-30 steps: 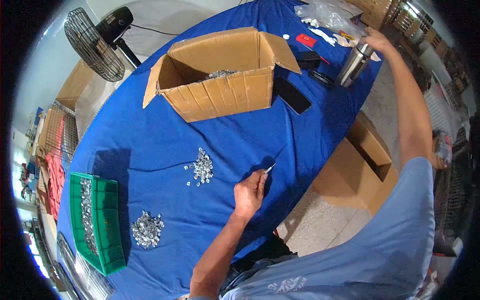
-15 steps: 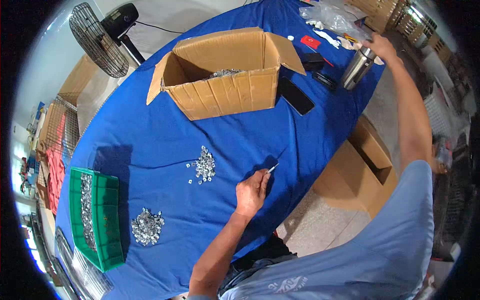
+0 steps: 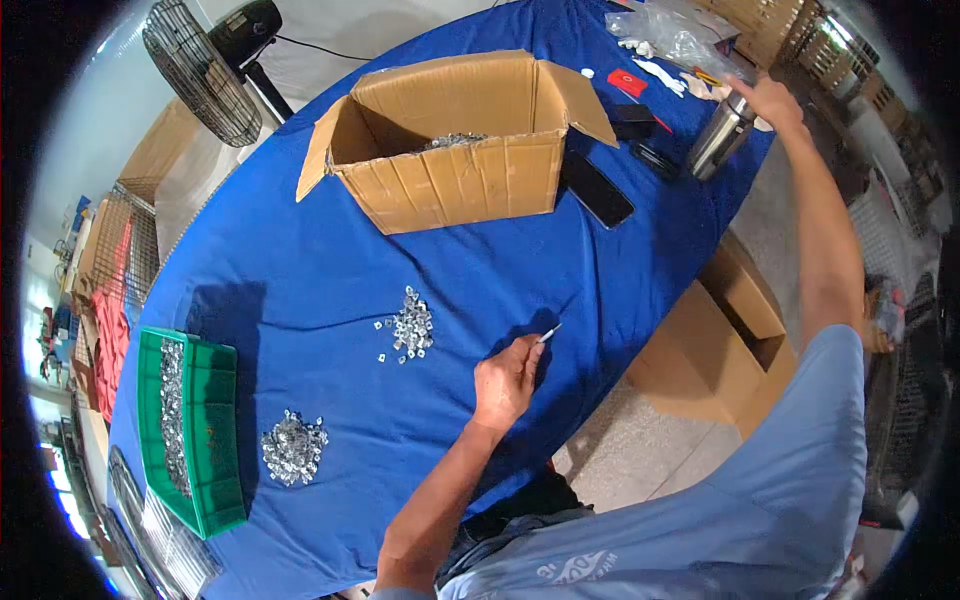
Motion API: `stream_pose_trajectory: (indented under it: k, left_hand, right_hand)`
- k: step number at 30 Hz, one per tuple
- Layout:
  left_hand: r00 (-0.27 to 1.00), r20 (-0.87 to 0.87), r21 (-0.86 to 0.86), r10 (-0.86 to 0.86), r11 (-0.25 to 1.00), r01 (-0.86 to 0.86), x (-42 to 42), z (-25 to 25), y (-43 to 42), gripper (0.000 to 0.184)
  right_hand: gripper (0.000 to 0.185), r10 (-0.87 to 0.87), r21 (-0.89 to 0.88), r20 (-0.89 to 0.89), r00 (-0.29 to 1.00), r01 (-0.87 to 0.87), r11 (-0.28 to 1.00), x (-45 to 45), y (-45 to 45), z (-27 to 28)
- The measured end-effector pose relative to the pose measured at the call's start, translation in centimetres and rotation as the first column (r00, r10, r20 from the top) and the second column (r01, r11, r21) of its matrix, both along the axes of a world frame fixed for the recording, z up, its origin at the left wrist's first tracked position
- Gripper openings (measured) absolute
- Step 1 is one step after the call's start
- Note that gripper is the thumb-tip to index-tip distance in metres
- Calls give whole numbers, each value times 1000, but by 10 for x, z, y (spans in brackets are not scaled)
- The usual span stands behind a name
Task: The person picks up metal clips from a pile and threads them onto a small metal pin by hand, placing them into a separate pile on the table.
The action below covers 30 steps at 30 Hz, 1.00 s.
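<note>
Shirt (image 3: 700, 480): blue, with pale lettering on it, beside the near edge of the blue-draped table (image 3: 320, 260).
Left hand (image 3: 505, 385): I have it over the cloth towards the near edge, thumb and fingers pinched narrow on a slim white stick (image 3: 551, 333).
White stick: its free end pokes out past my fingertips, pointing away from my wrist.
Floor carton (image 3: 690, 355): brown, open, below the table's near edge on the right.
First pile (image 3: 294, 448): small shiny pieces heaped on the cloth, towards the left edge.
Green bin (image 3: 220, 440): near the left edge, beside that pile, with many similar pieces inside.
Second pile (image 3: 412, 328): more such pieces, a few strayed loose, between my left hand and the far edge.
Cardboard box (image 3: 460, 185): towards the far edge, flaps open, small pieces showing inside.
Phone (image 3: 598, 190): dark screen up, just beside the box's right corner.
Right hand (image 3: 772, 103): my arm stretches along the right edge, fingers closed about the top of a steel bottle (image 3: 720, 138).
Steel bottle: it leans in view near the right edge; whether its base touches the cloth I cannot tell.
Red packet (image 3: 627, 82): towards the far right corner, near a clear plastic bag (image 3: 675, 35).
Fan (image 3: 205, 80): black, caged, beyond the far edge.
</note>
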<state>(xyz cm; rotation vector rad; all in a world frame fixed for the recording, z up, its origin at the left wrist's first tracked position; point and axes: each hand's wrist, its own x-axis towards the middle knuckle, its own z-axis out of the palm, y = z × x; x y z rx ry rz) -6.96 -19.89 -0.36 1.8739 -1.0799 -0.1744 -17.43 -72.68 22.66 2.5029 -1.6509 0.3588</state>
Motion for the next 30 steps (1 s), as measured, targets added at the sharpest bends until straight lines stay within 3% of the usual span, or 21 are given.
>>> stream_pose_trajectory:
  k: [2, 4, 5, 7, 9, 10, 12, 13, 14, 16, 17, 18, 19, 22, 24, 25, 26, 27, 28, 29, 30]
  left_hand:
    - [1000, 7, -5, 3, 1000, -3, 0, 0, -1, 14]
    - [1000, 10, -10, 5, 1000, -5, -1, -1, -1, 14]
    - [1000, 18, -30, 3, 1000, -2, -1, -2, -1, 14]
    - [1000, 30, -52, 6, 999, -5, 0, -2, -2, 14]
    - [1000, 2, 0, 10, 1000, -10, -1, 1, 0, 14]
    - [1000, 0, 1, 15, 1000, -15, 0, 1, 0, 14]
    - [1000, -9, -30, 6, 1000, -6, -1, 1, -1, 14]
    - [1000, -12, -28, 15, 999, -15, 0, 1, 0, 14]
    - [1000, -16, -16, 19, 1000, -19, 0, 0, -1, 14]
    - [999, -24, 0, 26, 1000, -26, -2, -2, -1, 14]
    - [1000, -3, -27, 24, 999, -25, -1, -4, -2, 15]
    - [1000, 19, -54, 23, 998, -22, 0, -5, -2, 15]
    - [999, 23, -52, 25, 998, -24, 1, -4, -3, 15]
    - [999, 38, -45, 23, 999, -21, 1, -3, -3, 15]
    - [1000, 3, -71, 29, 997, -29, -1, -1, -5, 15]
    - [999, 26, -96, 42, 995, -40, -2, -8, -7, 14]
    - [999, -18, -42, 31, 999, -32, -2, -3, -6, 17]
    - [999, 19, -4, 27, 1000, -27, -2, -7, -4, 16]
    - [1000, -23, -20, 0, 1000, 0, 0, -5, -2, 15]
    - [1000, 19, -40, -11, 999, 12, 0, -10, -4, 15]
    - [1000, 13, -66, 7, 998, -6, 0, -12, -6, 15]
  right_hand:
    - [83, 40, -6, 47, 998, -39, 999, -3, -24, -5]
    - [87, 249, 21, -40, 968, -249, 968, -7, -39, -5]
    - [87, 250, 23, -41, 967, -249, 968, -9, -45, -10]
    - [87, 144, -90, -62, 988, -149, 985, -7, -35, -12]
    - [84, 157, -366, 55, 986, -127, 922, -1, -13, -23]
    - [79, 176, -363, 86, 981, -134, 922, 5, 10, -22]
    - [70, 330, -324, 57, 942, -295, 899, 11, 41, -44]
    - [61, 432, -262, 165, 887, -383, 886, 18, 73, -63]
    - [55, 543, -253, 147, 827, -499, 829, 22, 89, -90]
    - [61, 546, -56, 290, 786, -556, 829, 41, 144, -133]
    - [70, 606, -6, 241, 758, -623, 782, 51, 148, -158]
    - [80, 565, 74, 267, 781, -601, 796, 63, 160, -178]
    - [91, 508, 228, 147, 849, -529, 818, 75, 169, -184]
    - [102, 370, 353, -29, 929, -337, 873, 94, 198, -180]
    - [97, 398, 308, -51, 916, -365, 879, 101, 180, -195]
    - [88, 467, 407, -18, 884, -420, 811, 102, 173, -190]
    - [80, 490, 336, 88, 867, -489, 805, 102, 171, -194]
    - [57, 574, 152, 138, 807, -590, 793, 103, 142, -227]
    - [57, 494, 497, 213, 843, -529, 688, 107, 141, -211]
    - [55, 521, 403, 381, 764, -645, 650, 101, 157, -200]
    - [55, 451, 459, 455, 768, -636, 620, 99, 162, -198]
